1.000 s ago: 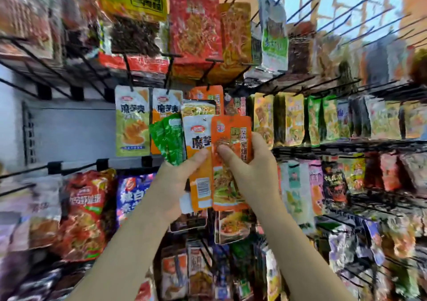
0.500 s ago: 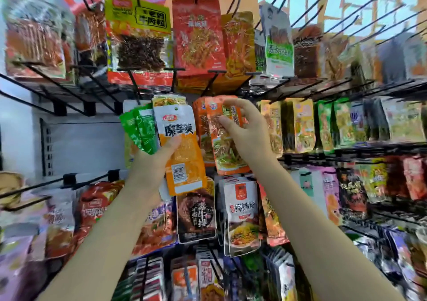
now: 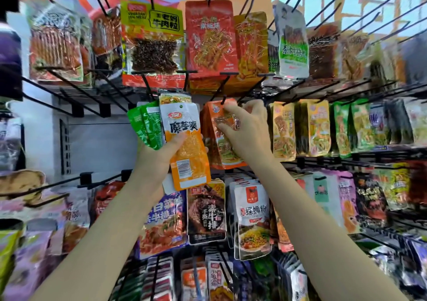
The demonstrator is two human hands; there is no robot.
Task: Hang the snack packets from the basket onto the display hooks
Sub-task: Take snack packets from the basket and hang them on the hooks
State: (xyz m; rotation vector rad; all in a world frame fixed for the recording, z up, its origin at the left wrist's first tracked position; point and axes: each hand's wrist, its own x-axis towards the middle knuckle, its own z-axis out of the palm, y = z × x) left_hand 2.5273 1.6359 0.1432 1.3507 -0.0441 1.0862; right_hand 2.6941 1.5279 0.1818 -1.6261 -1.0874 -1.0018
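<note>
My left hand (image 3: 159,155) grips a fan of snack packets: a white-and-orange packet (image 3: 184,143) in front and green packets (image 3: 147,125) behind it. My right hand (image 3: 247,129) pinches the top of an orange packet (image 3: 221,148) and holds it up at the tip of a black display hook (image 3: 223,98). More orange packets of the same kind hang behind it. The basket is out of view.
Rows of black hooks stick out toward me on every level, many loaded with packets. Bare hooks (image 3: 76,102) stand at the left by a grey back panel (image 3: 97,146). Yellow and green packets (image 3: 314,127) hang right of my right hand.
My right hand has carried the orange packet up and right, from beside the left-hand bundle to the hook tip. My left hand has risen with its bundle, and the view has tilted upward.
</note>
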